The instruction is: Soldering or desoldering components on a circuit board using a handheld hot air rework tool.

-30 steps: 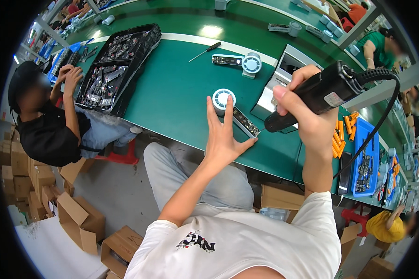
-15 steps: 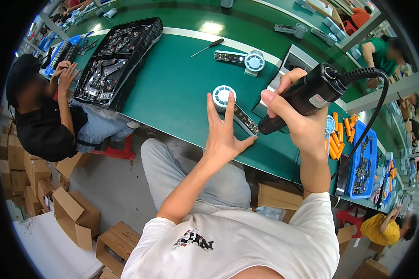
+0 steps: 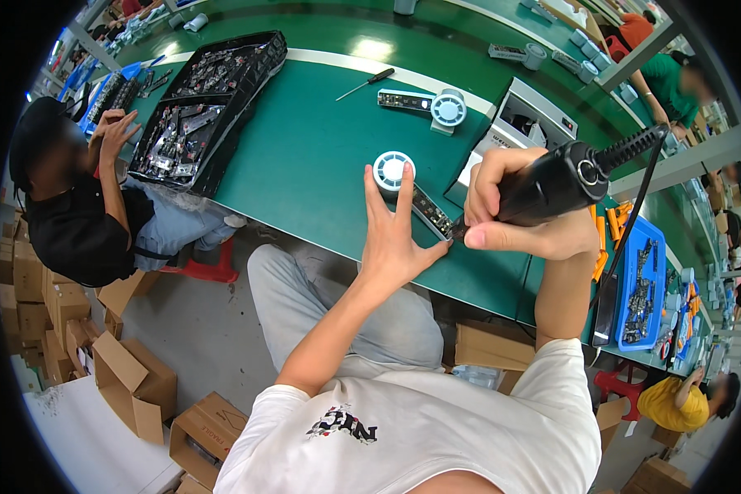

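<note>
My left hand (image 3: 389,253) steadies a handheld fan (image 3: 393,170) lying on the green bench, two fingers at its round light-blue head and the thumb by its handle end. The handle is uncovered, and a circuit board (image 3: 431,212) shows along it. In my right hand (image 3: 514,218) is a black corded electric screwdriver (image 3: 556,185), held nearly level. Its tip end is at the handle's lower end, partly hidden by my fingers, so contact with a screw cannot be made out. A second uncovered fan (image 3: 449,108) lies beyond, near a screwdriver with a black handle (image 3: 379,76).
A black tray of circuit boards (image 3: 222,99) stands at the left, beside a seated co-worker (image 3: 82,189). Right of my hands are a grey-white machine (image 3: 535,115), orange cylindrical cells (image 3: 617,218) and a blue bin of boards (image 3: 652,284). The screwdriver's cord (image 3: 644,185) hangs down at the right.
The electric screwdriver has tilted and swung slightly right and down, and my right wrist has turned with it. The fan and my left hand have shifted very slightly left.
</note>
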